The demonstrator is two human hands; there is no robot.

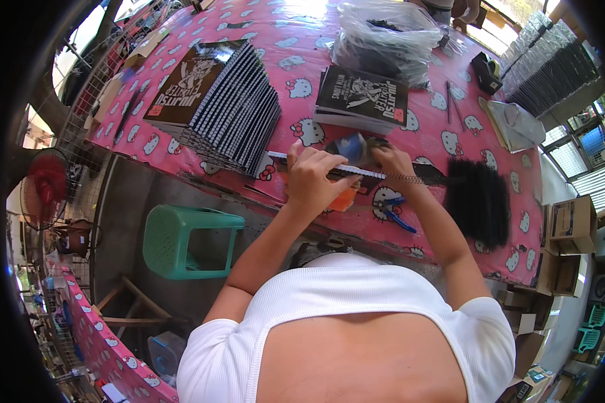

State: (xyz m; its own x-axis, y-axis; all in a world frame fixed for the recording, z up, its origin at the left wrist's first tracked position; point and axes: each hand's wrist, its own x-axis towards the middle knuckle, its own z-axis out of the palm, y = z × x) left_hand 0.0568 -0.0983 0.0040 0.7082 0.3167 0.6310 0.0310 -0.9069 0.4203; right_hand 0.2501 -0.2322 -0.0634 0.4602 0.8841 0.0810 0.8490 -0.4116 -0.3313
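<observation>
Pinching a book (368,172) between thumb and fingers, the left hand (314,173) is closing snugly on its edge. The right hand (395,161) is bending its fingers just past the book's right end, and it is hard to tell if they are holding anything. The book is showing its thin side above the near part of the pink table (431,230), and a dark coil (405,178) is sticking out toward the right wrist. Blue pliers (400,218) are lying nearby, a black heap (477,201) is resting farther right, and a tall stack of books (232,114) is standing on the left
</observation>
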